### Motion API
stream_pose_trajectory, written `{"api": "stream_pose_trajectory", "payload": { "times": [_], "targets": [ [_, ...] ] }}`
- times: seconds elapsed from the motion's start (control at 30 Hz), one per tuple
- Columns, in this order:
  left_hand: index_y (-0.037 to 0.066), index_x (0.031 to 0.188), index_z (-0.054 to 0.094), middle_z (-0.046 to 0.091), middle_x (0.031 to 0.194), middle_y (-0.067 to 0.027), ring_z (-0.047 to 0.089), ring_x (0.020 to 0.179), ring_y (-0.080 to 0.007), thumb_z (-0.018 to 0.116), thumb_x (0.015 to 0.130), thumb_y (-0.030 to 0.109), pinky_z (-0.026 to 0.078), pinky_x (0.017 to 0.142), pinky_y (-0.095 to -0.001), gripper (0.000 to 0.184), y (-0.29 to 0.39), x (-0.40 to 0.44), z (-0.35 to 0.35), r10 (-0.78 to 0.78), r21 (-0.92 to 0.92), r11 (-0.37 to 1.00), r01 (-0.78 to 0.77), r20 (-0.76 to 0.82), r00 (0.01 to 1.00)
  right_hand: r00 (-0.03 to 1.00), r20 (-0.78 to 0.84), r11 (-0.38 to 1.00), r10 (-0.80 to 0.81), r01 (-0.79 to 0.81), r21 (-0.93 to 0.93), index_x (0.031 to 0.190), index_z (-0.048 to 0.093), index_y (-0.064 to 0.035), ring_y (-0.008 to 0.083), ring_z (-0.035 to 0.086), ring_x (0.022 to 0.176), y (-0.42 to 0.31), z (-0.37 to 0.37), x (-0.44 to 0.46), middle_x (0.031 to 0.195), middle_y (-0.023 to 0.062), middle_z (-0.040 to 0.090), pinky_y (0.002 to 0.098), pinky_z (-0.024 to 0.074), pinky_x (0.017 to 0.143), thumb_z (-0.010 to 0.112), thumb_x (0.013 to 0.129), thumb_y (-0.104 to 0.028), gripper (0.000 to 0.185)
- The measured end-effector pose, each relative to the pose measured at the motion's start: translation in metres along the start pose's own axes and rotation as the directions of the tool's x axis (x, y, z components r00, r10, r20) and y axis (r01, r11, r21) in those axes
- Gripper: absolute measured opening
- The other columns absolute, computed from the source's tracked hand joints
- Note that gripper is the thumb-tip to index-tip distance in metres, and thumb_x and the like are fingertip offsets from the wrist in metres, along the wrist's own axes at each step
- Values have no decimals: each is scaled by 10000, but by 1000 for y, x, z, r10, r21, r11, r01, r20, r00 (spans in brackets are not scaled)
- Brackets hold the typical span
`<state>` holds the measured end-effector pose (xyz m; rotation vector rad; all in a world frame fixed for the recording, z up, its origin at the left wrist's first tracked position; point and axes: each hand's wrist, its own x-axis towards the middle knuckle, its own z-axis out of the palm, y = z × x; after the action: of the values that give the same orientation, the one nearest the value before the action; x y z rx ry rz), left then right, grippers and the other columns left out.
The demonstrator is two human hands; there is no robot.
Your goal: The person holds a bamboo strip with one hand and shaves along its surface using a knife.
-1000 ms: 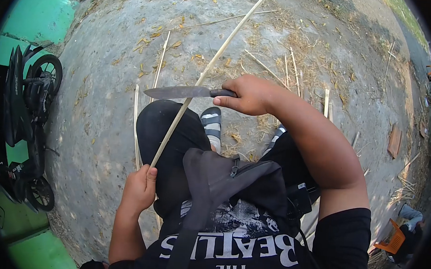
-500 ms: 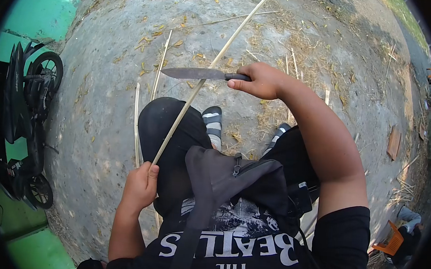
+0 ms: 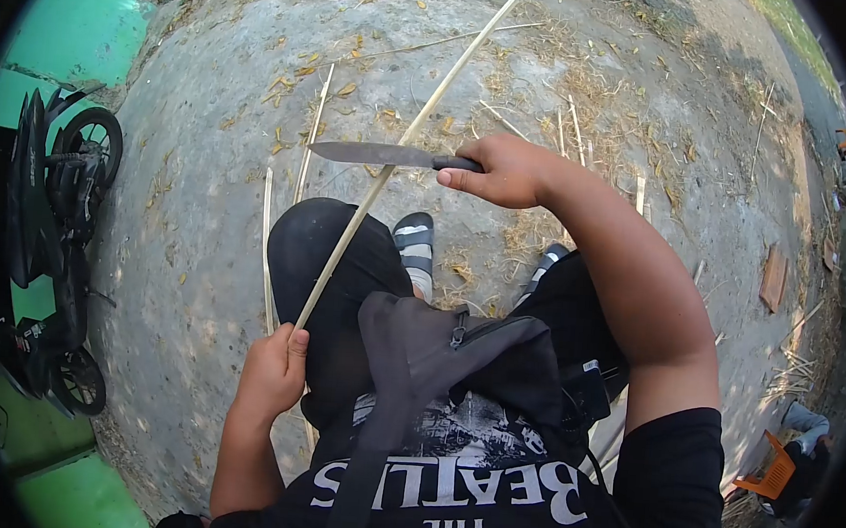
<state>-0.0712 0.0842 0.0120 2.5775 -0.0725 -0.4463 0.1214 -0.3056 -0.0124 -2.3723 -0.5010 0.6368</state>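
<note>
My left hand is closed around the lower end of a long pale strip, which looks like bamboo or wood. The strip slants up and to the right, past my bent knee, over the ground. In my right hand is the black handle of a knife. Its blade points left and lies across the strip, just beyond the knee. The exact contact between edge and strip is too small to tell.
More pale strips lie on the concrete ground among dry leaves and shavings. A motorcycle stands at the left. At the right are a brown block, a heap of sticks and a person by an orange chair.
The knife first moved up along the strip, away from my body, then came slightly back down and left. My left hand keeps its hold, and the strip's far end has shifted a little.
</note>
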Motion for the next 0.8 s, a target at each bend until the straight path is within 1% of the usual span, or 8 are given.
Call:
{"api": "stream_pose_trajectory", "payload": {
  "times": [0.1, 0.2, 0.27, 0.37, 0.47, 0.57, 0.67, 0.8],
  "targets": [
    [-9, 794, 508, 547, 624, -168, 561, 556, -340, 461, 1129, 394, 421, 554, -432, 526, 3, -4, 1, 6, 34, 999, -5, -6, 1000, 997, 69, 1000, -24, 23, 16, 1211, 733, -8, 416, 707, 1028, -8, 2, -2, 997, 258, 734, 489, 537, 897, 508, 988, -716, 776],
    [-7, 786, 484, 521, 619, -191, 544, 551, -372, 465, 1128, 376, 404, 545, -449, 514, 7, -1, 5, 50, 47, 998, -47, -66, 997, 990, 140, 993, 34, -49, 104, 1229, 725, 1, 408, 708, 1060, 8, -9, 7, 1020, 261, 734, 489, 537, 922, 504, 988, -722, 793],
    [-6, 786, 475, 506, 618, -207, 530, 550, -397, 467, 1127, 368, 393, 540, -459, 507, 9, -2, 6, 53, 59, 997, -49, -81, 995, 996, 85, 994, 1, -11, 113, 1227, 716, 24, 394, 708, 1027, 8, 2, 9, 1016, 257, 732, 483, 537, 904, 501, 992, -720, 808],
    [6, 790, 478, 538, 635, -252, 562, 624, -505, 511, 1110, 324, 405, 547, -519, 452, 7, -3, 7, 48, 61, 997, -43, -92, 995, 999, 42, 994, -26, 22, 104, 1202, 720, 30, 386, 709, 973, -8, 4, -1, 972, 246, 731, 478, 540, 860, 519, 992, -701, 787],
    [6, 792, 479, 544, 645, -257, 569, 636, -506, 509, 1109, 335, 409, 552, -522, 458, 10, -3, 6, 30, 46, 999, -27, -66, 997, 997, 77, 996, 23, -30, 86, 1184, 729, 26, 387, 714, 959, -14, -3, -8, 942, 236, 733, 479, 542, 842, 527, 993, -689, 767],
    [7, 795, 482, 543, 642, -256, 569, 633, -508, 508, 1109, 340, 412, 553, -522, 458, 13, -2, 5, 48, 62, 997, -43, -75, 996, 999, 47, 999, 4, -6, 45, 1162, 739, 18, 387, 716, 935, 3, -9, -2, 914, 226, 732, 479, 541, 827, 528, 992, -691, 759],
    [-4, 786, 470, 497, 613, -218, 514, 551, -431, 473, 1123, 388, 384, 536, -469, 516, 8, -1, 6, 40, -4, 999, -41, -73, 997, 1000, 22, 999, 2, -3, 46, 1150, 744, 10, 401, 715, 946, -4, 1, 4, 926, 234, 733, 492, 545, 836, 529, 986, -699, 758],
    [2, 788, 478, 516, 622, -231, 530, 580, -459, 489, 1116, 371, 393, 540, -488, 494, 11, -3, 3, 36, 66, 997, -32, -60, 998, 997, 59, 996, -50, 54, -69, 1090, 749, 2, 419, 712, 965, -23, 10, -2, 928, 242, 731, 509, 551, 858, 522, 984, -710, 756]
  ]
}}
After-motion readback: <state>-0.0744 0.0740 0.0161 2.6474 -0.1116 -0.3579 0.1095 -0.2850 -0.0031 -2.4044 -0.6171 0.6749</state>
